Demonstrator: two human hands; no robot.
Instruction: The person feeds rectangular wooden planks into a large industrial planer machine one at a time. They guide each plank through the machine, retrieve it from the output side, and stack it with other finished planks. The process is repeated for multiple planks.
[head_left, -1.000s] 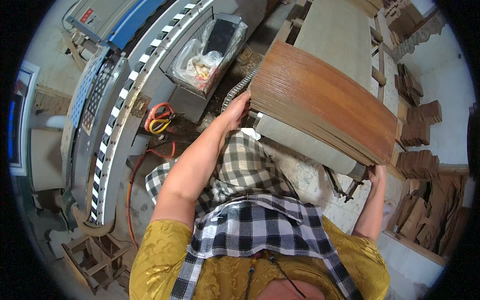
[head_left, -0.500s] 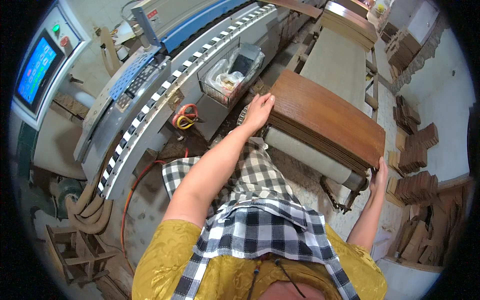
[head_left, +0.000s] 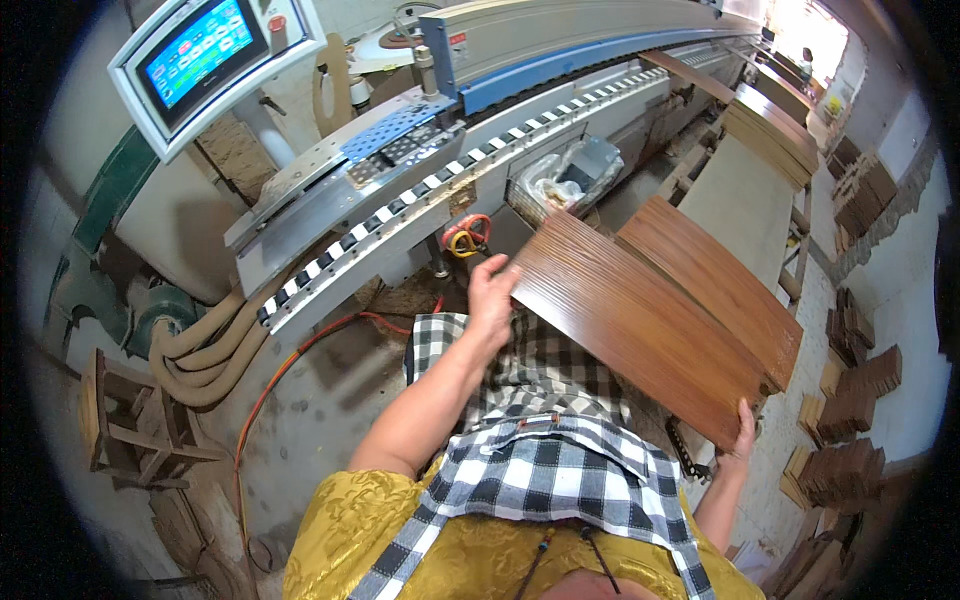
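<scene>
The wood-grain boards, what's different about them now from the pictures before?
The top board has come off the stack, toward the person. Both hands were at the stack's ends; now the left hand holds this board's left end and the right hand its right end. The view has also swung left. The rest of the stack stays on the belt conveyor.

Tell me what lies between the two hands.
In the head view, a brown board spans from the left hand to the right hand, one hand at each end.
</scene>
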